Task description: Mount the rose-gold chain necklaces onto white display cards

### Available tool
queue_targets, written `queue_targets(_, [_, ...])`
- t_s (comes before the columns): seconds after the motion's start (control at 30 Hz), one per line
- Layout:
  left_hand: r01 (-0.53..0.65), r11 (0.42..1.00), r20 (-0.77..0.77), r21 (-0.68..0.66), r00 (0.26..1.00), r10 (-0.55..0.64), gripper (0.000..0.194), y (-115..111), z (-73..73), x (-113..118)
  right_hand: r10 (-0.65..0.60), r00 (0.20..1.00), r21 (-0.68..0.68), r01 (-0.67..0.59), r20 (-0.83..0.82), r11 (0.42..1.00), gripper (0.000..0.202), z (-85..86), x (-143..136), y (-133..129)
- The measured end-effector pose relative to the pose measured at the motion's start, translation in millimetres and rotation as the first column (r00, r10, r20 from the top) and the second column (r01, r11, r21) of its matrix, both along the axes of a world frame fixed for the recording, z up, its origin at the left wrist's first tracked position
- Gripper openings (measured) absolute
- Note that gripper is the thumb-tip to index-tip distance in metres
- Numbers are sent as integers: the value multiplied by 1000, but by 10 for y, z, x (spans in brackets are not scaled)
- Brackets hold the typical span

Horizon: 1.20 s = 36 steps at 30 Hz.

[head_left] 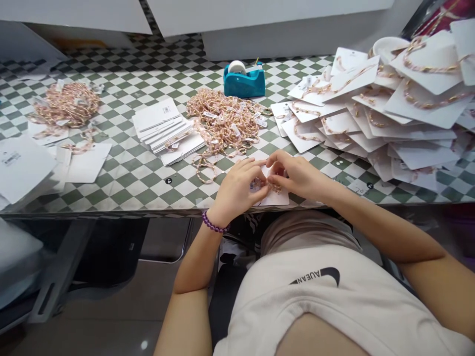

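Observation:
A white card [279,199] lies at the table's front edge, under both my hands. On it is a pink and gold beaded bracelet [275,188], partly covered by my fingers. My left hand [241,187] is closed on the bracelet's left side, where a small printed tag [255,185] shows. From the right, my right hand [293,173] pinches the bracelet between curled fingers and thumb. Just beyond the hands sits a tangled pile of similar bracelets [226,118], with one loose bracelet [205,170] in front of it.
A stack of white cards [158,118] stands left of the pile. Behind it is a teal tape dispenser [245,85]. Carded bracelets [411,133] heap up at right. Another bracelet pile [70,104] and more cards [22,168] lie at left on the checkered tablecloth [126,190].

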<state>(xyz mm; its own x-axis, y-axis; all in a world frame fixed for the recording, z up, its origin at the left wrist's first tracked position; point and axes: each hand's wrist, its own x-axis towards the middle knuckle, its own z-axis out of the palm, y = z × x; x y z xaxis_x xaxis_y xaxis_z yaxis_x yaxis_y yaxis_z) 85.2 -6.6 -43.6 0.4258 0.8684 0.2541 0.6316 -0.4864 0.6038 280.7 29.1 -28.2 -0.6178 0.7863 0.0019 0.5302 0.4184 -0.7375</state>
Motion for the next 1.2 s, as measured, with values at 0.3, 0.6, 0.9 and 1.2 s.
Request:
queue_targets(0.3, [-36,996,4,78,999,35,7,-40,-54,-15,-19,989,9,17,149,1000,22,59,-27,31])
queue_targets(0.6, [-35,997,27,71,999,33,7,-33,-56,-6,112,963,-136,-80,244,987,23,102,-18,337])
queue_targets(0.9, [-23,997,43,69,999,20,7,-26,-45,-5,253,927,-176,-210,276,962,16,107,-77,553])
queue_targets(1.2, [-64,995,-2,71,998,65,8,-47,-44,20,26,930,77,-58,367,995,20,46,-82,311])
